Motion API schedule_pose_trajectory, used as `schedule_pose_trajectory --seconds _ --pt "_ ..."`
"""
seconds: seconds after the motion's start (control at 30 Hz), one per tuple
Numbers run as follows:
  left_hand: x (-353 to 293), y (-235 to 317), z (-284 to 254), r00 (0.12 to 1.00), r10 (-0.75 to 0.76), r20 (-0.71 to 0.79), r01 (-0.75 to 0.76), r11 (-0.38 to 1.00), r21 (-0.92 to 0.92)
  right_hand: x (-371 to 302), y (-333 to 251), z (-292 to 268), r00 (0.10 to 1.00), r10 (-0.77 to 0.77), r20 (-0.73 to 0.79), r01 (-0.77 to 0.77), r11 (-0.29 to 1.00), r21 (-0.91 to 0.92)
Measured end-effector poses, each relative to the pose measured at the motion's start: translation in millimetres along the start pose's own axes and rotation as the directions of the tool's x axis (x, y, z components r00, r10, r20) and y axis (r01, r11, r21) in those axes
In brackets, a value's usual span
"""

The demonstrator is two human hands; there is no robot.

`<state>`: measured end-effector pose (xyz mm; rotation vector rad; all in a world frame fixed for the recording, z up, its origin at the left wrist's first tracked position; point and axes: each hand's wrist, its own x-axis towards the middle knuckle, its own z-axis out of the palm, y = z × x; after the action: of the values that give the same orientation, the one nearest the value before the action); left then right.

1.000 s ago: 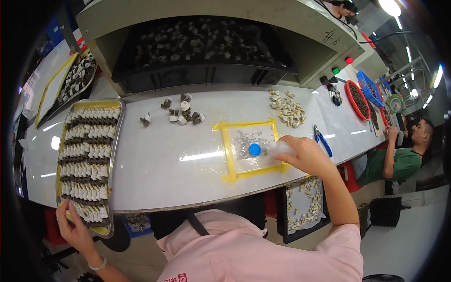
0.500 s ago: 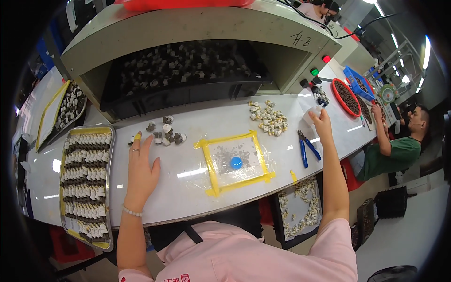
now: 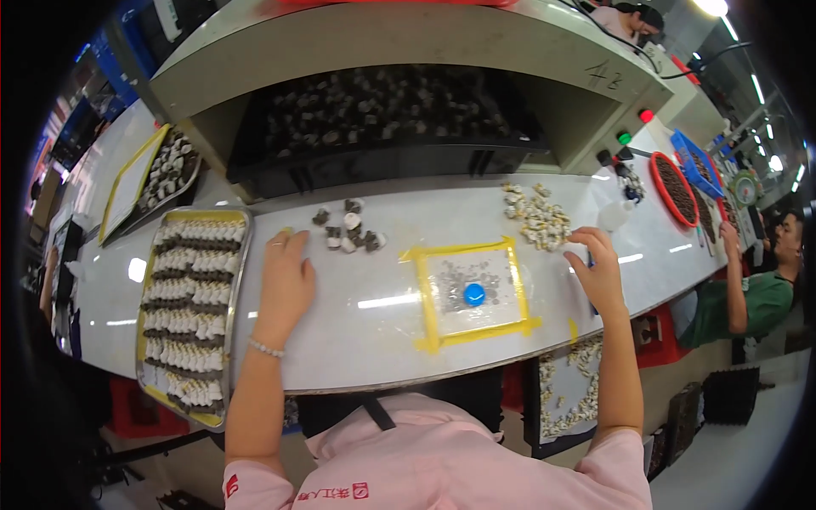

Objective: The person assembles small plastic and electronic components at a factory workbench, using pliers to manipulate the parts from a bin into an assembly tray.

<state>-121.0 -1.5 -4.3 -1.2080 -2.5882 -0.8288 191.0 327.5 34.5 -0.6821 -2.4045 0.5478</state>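
My left hand (image 3: pixel 287 276), with a ring and a beaded bracelet, rests palm down on the table. Its thumb stands apart from the fingers, and nothing shows in it. On one side of it lies a metal tray (image 3: pixel 245 246) with rows of small white and dark pieces (image 3: pixel 191 292); on the other, several loose dark-and-white pieces (image 3: pixel 350 221). My right hand (image 3: pixel 602 270) hovers at the edge of a pile of small cream pieces (image 3: pixel 537 217), thumb and fingers apart. Blue-handled pliers (image 3: pixel 592 293) are mostly hidden beneath it. A translucent bottle (image 3: pixel 614 215) stands beyond.
A yellow-taped sheet (image 3: pixel 430 306) with a blue cap (image 3: pixel 474 294) lies in front of me. Behind stands an open machine housing (image 3: pixel 382 42) with a black bin (image 3: pixel 382 166) of pieces. Below the edge sits a tray (image 3: pixel 534 408). A person in green (image 3: pixel 761 297) works at right.
My right hand has left the bottle and come nearer, to the cream pile and over the pliers. My left hand stays by the tray, its fingers drawn closer together. The view has shifted.
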Motion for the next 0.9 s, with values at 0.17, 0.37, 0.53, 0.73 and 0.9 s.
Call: schedule_pose_trajectory --seconds 0.17,0.37,0.53,0.73,0.9 --pt "-7.9 7.8 -4.0 0.996 0.027 0.090 -0.017 0.994 -0.109 -2.9 -6.2 25.9 0.993 -0.055 0.107 0.070 0.987 -0.142" --pt "-32.4 30.2 -18.3 0.969 -0.143 0.200 0.221 0.863 -0.455 -6.9 -24.0 26.7 0.995 -0.003 0.099 0.013 0.995 -0.101" --pt "-59.3 56.2 -22.0 0.880 -0.105 0.463 0.467 0.011 -0.884 -30.0 -69.5 28.3 0.953 -0.037 0.301 -0.008 0.989 0.145" --pt "-77.6 69.1 -12.1 0.747 0.040 0.664 0.596 -0.482 -0.642 -42.2 -81.8 32.7 0.948 -0.044 0.316 0.046 0.999 0.000" --pt "-84.8 68.2 2.2 0.740 0.070 0.669 0.607 -0.497 -0.620 -41.5 -83.4 31.0 0.945 -0.104 0.311 0.121 0.992 -0.036"
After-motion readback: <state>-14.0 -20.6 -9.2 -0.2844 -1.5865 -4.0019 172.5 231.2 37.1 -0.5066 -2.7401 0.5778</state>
